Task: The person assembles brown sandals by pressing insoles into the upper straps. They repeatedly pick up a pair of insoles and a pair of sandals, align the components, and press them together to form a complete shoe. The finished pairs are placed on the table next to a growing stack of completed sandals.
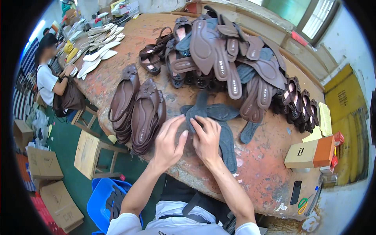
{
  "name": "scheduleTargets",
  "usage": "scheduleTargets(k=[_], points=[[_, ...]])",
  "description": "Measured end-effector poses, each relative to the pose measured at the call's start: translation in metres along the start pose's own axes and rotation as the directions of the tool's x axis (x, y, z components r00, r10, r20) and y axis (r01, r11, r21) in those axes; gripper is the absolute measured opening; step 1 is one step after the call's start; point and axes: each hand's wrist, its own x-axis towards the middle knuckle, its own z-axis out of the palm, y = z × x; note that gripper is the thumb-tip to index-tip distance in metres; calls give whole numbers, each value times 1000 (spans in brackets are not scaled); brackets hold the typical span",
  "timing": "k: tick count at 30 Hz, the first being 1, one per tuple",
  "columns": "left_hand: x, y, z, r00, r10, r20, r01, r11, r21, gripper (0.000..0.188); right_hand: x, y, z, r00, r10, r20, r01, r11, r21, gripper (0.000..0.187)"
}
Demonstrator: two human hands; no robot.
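Observation:
My left hand (169,140) and my right hand (206,138) meet over the near edge of a worn reddish table (266,164). Both pinch a dark grey insole (194,116) from a small pile of grey insoles (223,129) lying just ahead of them. Left of my left hand lie two stacks of brown flat sandals (147,115). Beyond the grey pile rises a big heap of brown insoles and strappy sandals (231,58).
A tan and orange cardboard box (309,153) sits at the right, with a black phone (295,192) and green scissors (301,204) nearer. White soles (98,47) lie far left, where a seated person (51,78) works. A wooden stool (92,150) and blue bin (103,199) stand below.

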Motion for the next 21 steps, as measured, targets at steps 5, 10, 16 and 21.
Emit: scheduleTargets(k=[5,10,16,21], points=[[-6,-29,72,915,-346,209,373,922,-108,55,-59,-32,-126,767,527,-365,-293,795,531,30],[28,87,139,994,103,34,-94,975,-202,34,-192,16,-251,245,875,-417,-360,482,799,47],[114,200,372,750,641,164,-574,754,-319,63,-313,56,-261,572,584,-576,-817,471,-333,29],[180,253,516,777,479,408,-552,831,76,95,-300,58,-252,563,603,-565,-822,482,-305,29]])
